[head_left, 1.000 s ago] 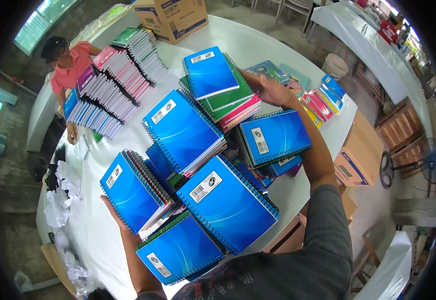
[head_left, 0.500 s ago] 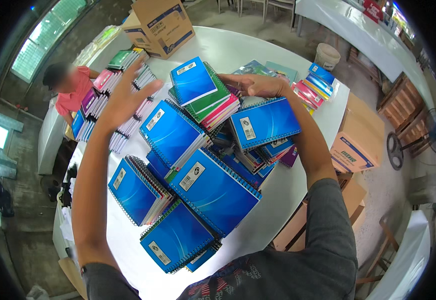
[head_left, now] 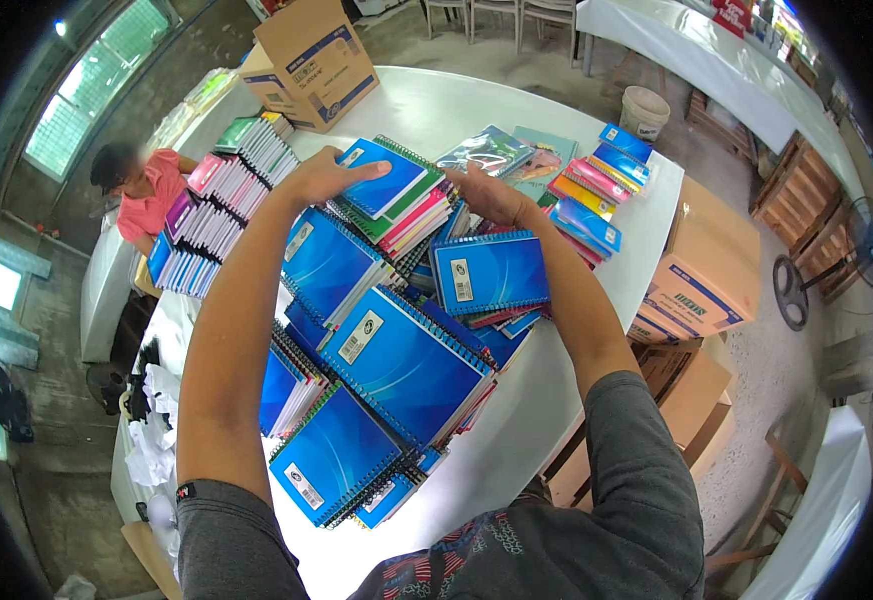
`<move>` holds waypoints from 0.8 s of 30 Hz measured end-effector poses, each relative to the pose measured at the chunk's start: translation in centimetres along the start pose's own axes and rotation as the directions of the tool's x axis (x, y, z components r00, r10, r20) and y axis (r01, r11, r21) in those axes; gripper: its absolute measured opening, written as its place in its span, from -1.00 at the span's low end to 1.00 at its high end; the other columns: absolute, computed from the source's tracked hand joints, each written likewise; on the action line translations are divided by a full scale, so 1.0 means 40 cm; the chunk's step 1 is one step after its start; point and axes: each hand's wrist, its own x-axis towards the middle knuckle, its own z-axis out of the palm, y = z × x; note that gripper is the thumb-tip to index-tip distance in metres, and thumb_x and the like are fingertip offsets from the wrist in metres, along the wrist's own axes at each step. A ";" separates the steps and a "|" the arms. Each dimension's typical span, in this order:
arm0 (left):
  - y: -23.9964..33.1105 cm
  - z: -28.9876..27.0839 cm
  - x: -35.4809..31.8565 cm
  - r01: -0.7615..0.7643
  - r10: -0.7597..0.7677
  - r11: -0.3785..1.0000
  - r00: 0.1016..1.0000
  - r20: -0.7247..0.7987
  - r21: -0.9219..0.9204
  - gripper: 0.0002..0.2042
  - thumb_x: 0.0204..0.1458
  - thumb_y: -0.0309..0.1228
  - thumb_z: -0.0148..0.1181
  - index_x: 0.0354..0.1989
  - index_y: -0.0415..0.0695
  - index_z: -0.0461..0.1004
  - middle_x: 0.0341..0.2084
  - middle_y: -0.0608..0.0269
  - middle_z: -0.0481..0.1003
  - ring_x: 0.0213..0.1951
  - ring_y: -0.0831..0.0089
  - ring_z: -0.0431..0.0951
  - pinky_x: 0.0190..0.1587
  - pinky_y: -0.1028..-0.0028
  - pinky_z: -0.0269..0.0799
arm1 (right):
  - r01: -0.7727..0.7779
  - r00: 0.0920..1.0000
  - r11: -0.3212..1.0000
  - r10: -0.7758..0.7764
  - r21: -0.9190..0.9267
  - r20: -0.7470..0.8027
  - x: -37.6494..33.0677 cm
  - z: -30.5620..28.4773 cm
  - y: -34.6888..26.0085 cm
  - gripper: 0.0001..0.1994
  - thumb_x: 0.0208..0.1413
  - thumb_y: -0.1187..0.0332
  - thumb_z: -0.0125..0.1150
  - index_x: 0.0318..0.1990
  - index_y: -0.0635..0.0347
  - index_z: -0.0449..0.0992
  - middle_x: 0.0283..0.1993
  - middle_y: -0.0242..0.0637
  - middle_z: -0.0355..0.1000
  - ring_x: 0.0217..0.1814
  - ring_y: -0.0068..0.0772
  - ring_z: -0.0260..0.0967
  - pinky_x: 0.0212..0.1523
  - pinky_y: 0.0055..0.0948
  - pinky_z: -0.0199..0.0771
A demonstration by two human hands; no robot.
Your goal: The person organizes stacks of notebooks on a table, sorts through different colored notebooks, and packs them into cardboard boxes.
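At the far part of the pile, my left hand grips a stack of small spiral notebooks, its thumb lying on the blue top cover. My right hand presses on the stack's right side, its fingertips partly hidden behind it. Green and pink covers show below the blue one. Closer to me are more stacks, topped by a blue notebook, a large blue notebook and another blue one. By my right forearm, a blue notebook tops a further stack.
Long rows of notebooks stand at the left, near a person in a pink shirt. An open carton sits at the table's far edge. Colourful notebooks lie at the right; cartons stand beyond that edge.
My left hand, earlier raised and spread to the left of the small stack, has come down onto it. My right hand has drawn in against its right side.
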 end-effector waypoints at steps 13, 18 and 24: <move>-0.020 -0.014 -0.031 -0.131 0.131 0.991 0.991 -0.006 0.040 -0.27 -0.15 0.19 0.11 -0.13 -0.37 0.46 -0.24 -0.05 0.50 -0.22 0.22 0.51 -0.15 0.34 0.37 | 0.075 0.996 0.947 -0.057 -0.313 0.064 0.007 0.012 -0.122 -0.30 0.15 -0.26 -0.46 0.34 -0.08 -0.10 0.41 -0.19 -0.22 0.44 -0.21 -0.28 0.36 -0.19 -0.34; 0.014 -0.018 -0.041 -0.062 0.055 0.991 0.997 0.053 0.121 -0.25 -0.12 0.21 0.06 -0.10 -0.37 0.43 -0.20 -0.05 0.49 -0.17 0.22 0.49 -0.10 0.36 0.35 | 0.259 0.962 0.920 -0.273 -0.294 -0.008 0.039 0.106 -0.090 -0.28 0.17 -0.22 -0.43 0.31 0.13 0.00 0.35 -0.15 -0.04 0.37 -0.27 -0.09 0.33 -0.34 -0.18; -0.012 -0.011 -0.040 -0.062 0.062 0.977 0.998 0.003 0.205 -0.17 -0.09 0.27 -0.02 0.02 -0.39 0.33 -0.06 -0.11 0.40 -0.02 0.17 0.42 0.04 0.35 0.26 | 0.145 0.852 0.923 -0.300 -0.357 -0.429 0.048 0.176 -0.086 -0.36 0.19 -0.13 -0.24 0.09 0.31 0.35 0.02 -0.14 0.39 0.03 -0.43 0.29 0.10 -0.50 0.19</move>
